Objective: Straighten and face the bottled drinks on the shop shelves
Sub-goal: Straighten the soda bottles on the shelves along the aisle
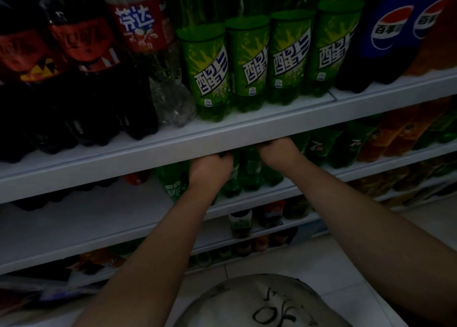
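The left hand (210, 168) curls on a green bottle (232, 184), the grip of the right hand (277, 153) is hidden, and a hasty pull could topple the neighbour bottles (173, 183) beside them.

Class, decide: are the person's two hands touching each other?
Apart. The head view shows a green bottle between the left hand and right hand.

A dim shop aisle — tiered white shelves (247, 131), row on row of labelled soft-drink bottles (248, 59).
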